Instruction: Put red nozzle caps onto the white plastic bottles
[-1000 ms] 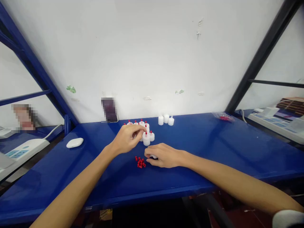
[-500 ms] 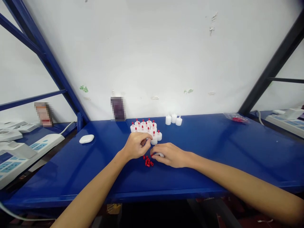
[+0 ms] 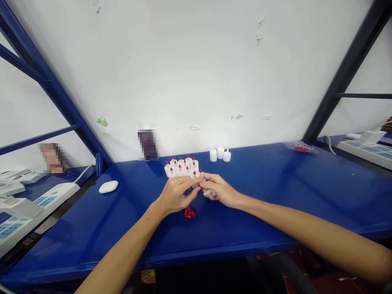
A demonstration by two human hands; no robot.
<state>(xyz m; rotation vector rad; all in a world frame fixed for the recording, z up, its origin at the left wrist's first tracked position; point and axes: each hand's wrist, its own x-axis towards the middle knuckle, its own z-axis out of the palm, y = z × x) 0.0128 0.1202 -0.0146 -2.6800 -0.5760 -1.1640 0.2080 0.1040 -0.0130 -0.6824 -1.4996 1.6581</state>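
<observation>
My left hand (image 3: 179,194) is closed in a pinch, thumb and forefinger at a small red cap (image 3: 199,185). The fingertips of my right hand (image 3: 222,191) meet it there, so both hands touch or nearly touch at the cap. In the curled fingers of my right hand sits a white nozzle top (image 3: 210,192), its thin spout pointing left. Just behind the hands stands a cluster of white nozzle tops (image 3: 180,169) with red caps on their tips, partly hidden by my fingers. Loose red caps (image 3: 189,212) lie in a small pile below my left hand.
Three white nozzle tops (image 3: 220,153) without red caps stand near the wall. A white rounded case (image 3: 108,187) lies at left on the blue table (image 3: 260,228). A clear bag with red pieces (image 3: 301,148) is at back right. A power strip (image 3: 56,194) lies far left.
My right hand has lifted from the red pile and moved up to meet my left fingers, bringing a red cap and the white nozzle top. The view has shifted slightly.
</observation>
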